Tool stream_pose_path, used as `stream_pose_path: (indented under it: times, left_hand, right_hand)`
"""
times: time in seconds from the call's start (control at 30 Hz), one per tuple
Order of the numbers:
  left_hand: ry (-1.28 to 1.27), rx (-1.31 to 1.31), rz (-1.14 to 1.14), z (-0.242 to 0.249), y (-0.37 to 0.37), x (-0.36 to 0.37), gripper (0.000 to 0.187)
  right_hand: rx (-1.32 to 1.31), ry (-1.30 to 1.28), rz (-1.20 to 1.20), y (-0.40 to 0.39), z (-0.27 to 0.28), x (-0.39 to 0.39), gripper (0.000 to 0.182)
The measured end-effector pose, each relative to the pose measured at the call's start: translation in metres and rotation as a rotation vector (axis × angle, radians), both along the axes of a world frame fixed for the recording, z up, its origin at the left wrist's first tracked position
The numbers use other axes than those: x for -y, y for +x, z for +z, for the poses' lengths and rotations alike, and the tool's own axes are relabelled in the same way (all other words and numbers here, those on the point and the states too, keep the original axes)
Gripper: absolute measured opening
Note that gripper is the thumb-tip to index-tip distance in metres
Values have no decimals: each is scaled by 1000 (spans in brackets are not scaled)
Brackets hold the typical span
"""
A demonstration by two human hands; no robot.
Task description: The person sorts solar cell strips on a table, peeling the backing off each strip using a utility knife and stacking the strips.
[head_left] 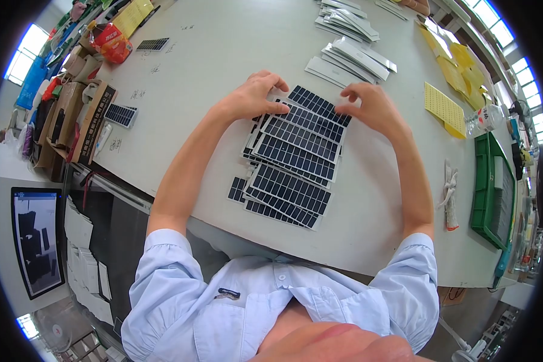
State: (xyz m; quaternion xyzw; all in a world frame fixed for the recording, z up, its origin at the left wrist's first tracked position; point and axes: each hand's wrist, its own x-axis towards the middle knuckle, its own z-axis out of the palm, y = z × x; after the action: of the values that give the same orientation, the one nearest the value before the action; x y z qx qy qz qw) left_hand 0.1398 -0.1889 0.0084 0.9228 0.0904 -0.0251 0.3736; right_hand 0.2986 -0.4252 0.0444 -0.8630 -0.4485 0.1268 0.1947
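Note:
Dark solar panels with white grid lines lie overlapped in an uneven pile on the pale table in front of me. My left hand is at the pile's upper left, thumb and fingers apart, the thumb tip over a panel's edge. Opposite it, my right hand curves by the right end of the farthest panel, with a gap between thumb and fingers. Whether either thumb presses on a panel is hard to tell. Nearer my body, the lower part of the pile fans out toward the table edge.
White strips lie in loose stacks beyond my hands. Yellow sheets, a plastic bottle and a green tray are on the right. Cardboard boxes, a red drink bottle and a monitor are on the left.

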Motion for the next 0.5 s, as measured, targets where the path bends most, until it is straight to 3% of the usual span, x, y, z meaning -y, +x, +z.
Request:
stream_pose_path:
  times: [0.17, 0.23, 0.37, 0.5]
  left_hand:
    - [90, -41, -100, 11, -12, -6, 56]
    - [82, -61, -133, 12, -13, -7, 59]
    - [5, -58, -86, 11, -9, -7, 50]
    - [-34, -20, -70, 8, -7, -8, 41]
  right_hand:
    - [99, 37, 124, -9, -14, 1, 34]
    - [-86, -79, 30, -5, -8, -4, 32]
    - [-145, -93, 34, 5, -11, -5, 29]
    - [-55, 76, 101, -2, -8, 1, 24]
